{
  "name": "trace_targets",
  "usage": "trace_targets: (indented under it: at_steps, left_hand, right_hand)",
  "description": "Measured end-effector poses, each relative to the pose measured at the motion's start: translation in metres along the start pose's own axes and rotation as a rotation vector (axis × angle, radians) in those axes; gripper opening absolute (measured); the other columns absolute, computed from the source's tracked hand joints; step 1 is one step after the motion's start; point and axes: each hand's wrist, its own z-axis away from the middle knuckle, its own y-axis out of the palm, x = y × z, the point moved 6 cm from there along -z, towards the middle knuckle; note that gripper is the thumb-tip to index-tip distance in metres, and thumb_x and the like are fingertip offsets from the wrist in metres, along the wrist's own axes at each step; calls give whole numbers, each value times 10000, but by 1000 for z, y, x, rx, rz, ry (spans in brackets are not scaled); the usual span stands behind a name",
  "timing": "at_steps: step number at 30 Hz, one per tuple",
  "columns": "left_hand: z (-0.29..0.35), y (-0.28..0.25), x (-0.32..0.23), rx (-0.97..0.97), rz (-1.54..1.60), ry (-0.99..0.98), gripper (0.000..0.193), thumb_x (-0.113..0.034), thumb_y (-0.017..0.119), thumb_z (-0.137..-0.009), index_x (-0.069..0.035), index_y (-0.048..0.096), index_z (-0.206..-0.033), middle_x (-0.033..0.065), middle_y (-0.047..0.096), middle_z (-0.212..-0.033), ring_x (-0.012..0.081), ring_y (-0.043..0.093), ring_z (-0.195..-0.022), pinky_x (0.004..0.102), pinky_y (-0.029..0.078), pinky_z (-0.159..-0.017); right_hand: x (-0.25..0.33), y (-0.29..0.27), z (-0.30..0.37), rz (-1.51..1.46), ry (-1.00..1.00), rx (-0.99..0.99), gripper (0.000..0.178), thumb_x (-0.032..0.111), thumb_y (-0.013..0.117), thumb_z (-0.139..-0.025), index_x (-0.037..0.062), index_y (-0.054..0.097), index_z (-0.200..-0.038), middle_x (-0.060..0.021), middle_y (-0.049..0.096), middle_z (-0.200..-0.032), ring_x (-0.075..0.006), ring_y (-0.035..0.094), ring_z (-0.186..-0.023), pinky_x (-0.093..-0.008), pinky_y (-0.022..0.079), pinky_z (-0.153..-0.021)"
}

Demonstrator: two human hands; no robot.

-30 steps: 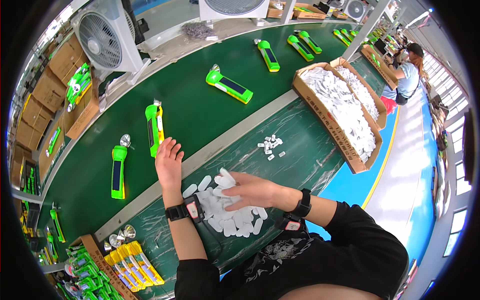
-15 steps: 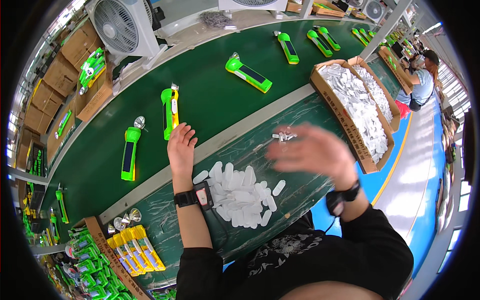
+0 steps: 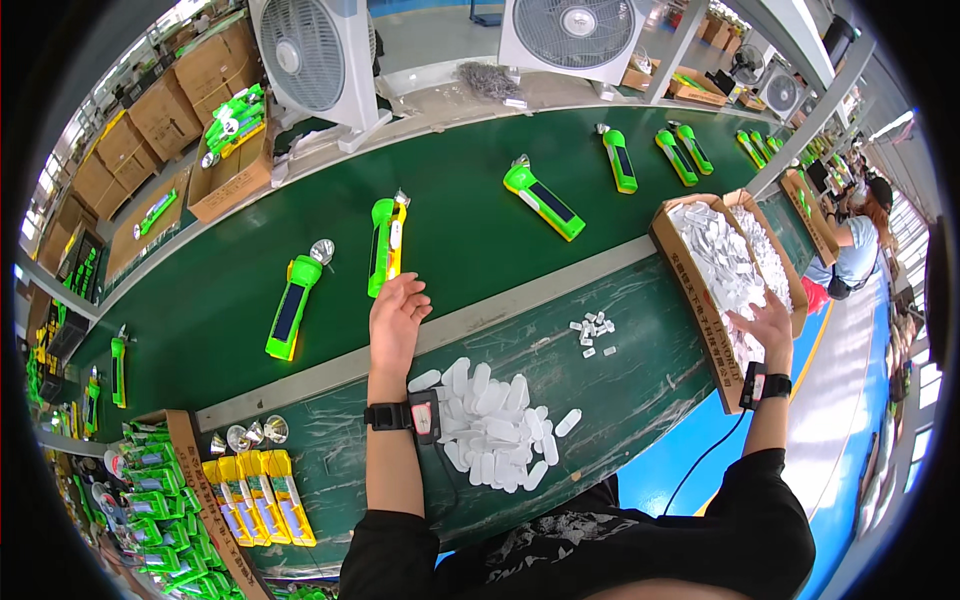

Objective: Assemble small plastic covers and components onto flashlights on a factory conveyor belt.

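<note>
My left hand [image 3: 397, 318] hangs at the belt's near edge, fingers loosely curled and apart with nothing in them. Just beyond it lies a green-and-yellow flashlight [image 3: 385, 245]; whether the fingertips touch it I cannot tell. My right hand [image 3: 768, 332] is spread over the near part of a cardboard box [image 3: 712, 345] of small white plastic pieces [image 3: 718, 245], its fingers at the contents and nothing visibly held. Between my arms, a heap of white, oblong plastic pieces [image 3: 495, 425] covers part of the green worktop. A cluster of smaller white pieces [image 3: 594, 327] lies farther right.
More flashlights [image 3: 290, 305] lie spaced along the green conveyor belt [image 3: 450, 230]. At left stand yellow casings [image 3: 285, 500], silver reflectors [image 3: 275, 429] and a box of green housings [image 3: 160, 500]. Fans [image 3: 578, 30] line the far side. A person [image 3: 855, 235] sits at far right.
My right hand has swept right, from above the small white cluster to the box. My left hand stays beside the flashlight. The whole view has shifted.
</note>
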Motion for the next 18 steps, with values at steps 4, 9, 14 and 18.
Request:
trace_targets:
  at_steps: [4, 9, 14, 18]
  left_hand:
    - [0, -2, 3, 66, 20, 23, 408, -249, 521, -895, 4, 485, -1213, 83, 599, -1015, 156, 565, -803, 327, 487, -775]
    - [2, 3, -3, 124, 44, 5, 393, -228, 551, -881, 13, 493, -1185, 82, 605, -985, 140, 562, -780, 312, 485, -767]
    - [-2, 13, 3, 120, 65, 7, 430, -265, 562, -875, 7, 486, -1200, 87, 597, -1009, 133, 560, -794, 313, 486, -771]
    - [0, 14, -2, 152, 32, 4, 478, -306, 582, -856, -7, 477, -1214, 120, 578, -1093, 173, 579, -877, 332, 482, -803]
  right_hand:
    - [9, 46, 10, -698, 321, -307, 783, 240, 688, -821, 102, 218, -1432, -184, 97, -1491, -345, 89, -1376, -591, 320, -1018]
    - [1, 62, 2, -865, 312, -302, 655, 263, 599, -893, 190, 241, -1437, -97, 101, -1512, -335, 125, -1376, -619, 298, -1020]
    - [8, 54, 5, -903, 367, -323, 729, 316, 617, -881, 189, 181, -1452, -97, 40, -1527, -372, 55, -1385, -619, 285, -1023]
    - [7, 65, -7, -1009, 564, -185, 854, 369, 683, -823, 120, 158, -1450, -142, 84, -1519, -375, 181, -1352, -563, 301, -1024]
